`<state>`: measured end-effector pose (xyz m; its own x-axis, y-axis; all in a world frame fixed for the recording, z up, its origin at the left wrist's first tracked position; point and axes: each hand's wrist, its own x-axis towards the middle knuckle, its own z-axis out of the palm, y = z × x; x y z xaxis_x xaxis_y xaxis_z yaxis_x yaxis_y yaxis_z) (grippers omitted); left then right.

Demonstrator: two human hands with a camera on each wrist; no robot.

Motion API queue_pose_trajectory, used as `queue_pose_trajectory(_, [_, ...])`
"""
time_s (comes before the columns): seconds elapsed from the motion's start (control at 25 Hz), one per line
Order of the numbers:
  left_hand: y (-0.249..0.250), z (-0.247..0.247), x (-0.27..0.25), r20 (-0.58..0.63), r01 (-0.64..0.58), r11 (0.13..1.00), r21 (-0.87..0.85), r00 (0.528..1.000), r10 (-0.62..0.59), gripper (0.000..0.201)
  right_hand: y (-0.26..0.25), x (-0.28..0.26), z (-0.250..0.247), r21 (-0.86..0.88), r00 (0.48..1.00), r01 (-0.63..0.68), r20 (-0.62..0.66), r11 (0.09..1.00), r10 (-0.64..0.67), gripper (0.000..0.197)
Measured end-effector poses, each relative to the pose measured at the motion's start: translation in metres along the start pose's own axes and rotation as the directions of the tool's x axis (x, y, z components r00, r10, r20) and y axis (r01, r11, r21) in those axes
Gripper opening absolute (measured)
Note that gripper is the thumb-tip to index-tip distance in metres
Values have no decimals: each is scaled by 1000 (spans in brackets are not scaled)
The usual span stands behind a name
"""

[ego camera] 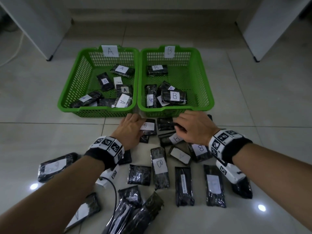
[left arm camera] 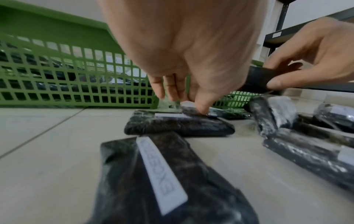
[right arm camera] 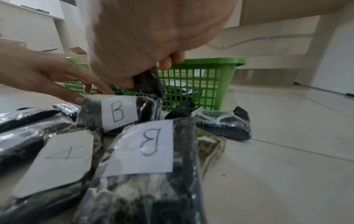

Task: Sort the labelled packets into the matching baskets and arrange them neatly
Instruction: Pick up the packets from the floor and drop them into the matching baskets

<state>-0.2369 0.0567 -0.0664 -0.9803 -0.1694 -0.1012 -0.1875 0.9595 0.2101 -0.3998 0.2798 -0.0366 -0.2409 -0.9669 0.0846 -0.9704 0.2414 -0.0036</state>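
The left hand [ego camera: 130, 130] reaches palm-down, its straight fingers [left arm camera: 201, 106] pressing the top of a B-labelled packet [ego camera: 148, 126] that lies flat on the floor just before the near rims of the two baskets. The right hand [ego camera: 194, 129] is curled, thumb and fingers [left arm camera: 275, 83] pinching one end of a dark packet [left arm camera: 256, 78] and holding it off the floor; its label is hidden. Both forearms stretch forward from the near edge of the floor, each with a marker band at the wrist.

Close around the hands lie more packets [ego camera: 159, 166], some overlapping, showing A or B labels, others face down; they crowd the floor between the arms. Beyond stand the green A basket [ego camera: 67, 97] on the left and the green B basket [ego camera: 202, 78] touching it on the right, each holding matching packets lying at mixed angles. The pressed packet's long axis runs roughly left to right.
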Motion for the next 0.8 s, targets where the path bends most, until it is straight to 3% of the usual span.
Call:
queue_pose_trajectory(0.08, [-3, -3, 1, 31, 28, 998, -55, 999, -26, 50, 0, -3, -9, 91, 995, 17, -100, 996, -8, 22])
queue_pose_trajectory(0.24, [-2, -6, -1, 82, -4, 995, -95, 997, 12, 40, -1, -1, -25, 294, 988, -71, -109, 953, 107, 30])
queue_pose_trajectory(0.36, [-4, -15, -9, -10, -26, 945, -326, 1000, 24, 37, 2, -4, -29, 334, 984, -62, -136, 941, 113, 27])
queue_pose_trajectory(0.48, [-3, -30, -19, -189, -137, 855, -501, 981, 46, 26, 9, -5, -29, 318, 975, -83, -168, 944, 143, 36])
queue_pose_trajectory(0.64, [13, -60, -17, -489, -207, 783, -586, 861, -138, 14, 22, -6, -29, 268, 945, -193, -206, 944, 252, 54])
queue_pose_trajectory(0.72, [23, -75, 6, -520, -162, 797, -582, 827, -212, 14, 26, -6, -30, 263, 932, -232, -215, 937, 291, 62])
queue_pose_trajectory(0.8, [26, -82, 38, -465, -112, 803, -585, 858, -219, 14, 28, -5, -32, 262, 921, -252, -229, 932, 314, 63])
